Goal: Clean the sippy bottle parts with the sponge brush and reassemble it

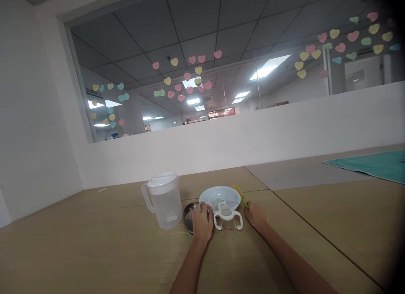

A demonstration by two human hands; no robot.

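We have our left hand (203,222) curled over the right side of the pan (189,217); whether it grips anything, we cannot tell. Our right hand (257,216) is closed on the stick (240,193), beside the bowl (217,193). The cup (226,215) sits between our hands, the jug (166,203) left of the pan. Our table (126,247) meets a white wall (205,148) under a window (240,36) dotted with hearts (189,90).
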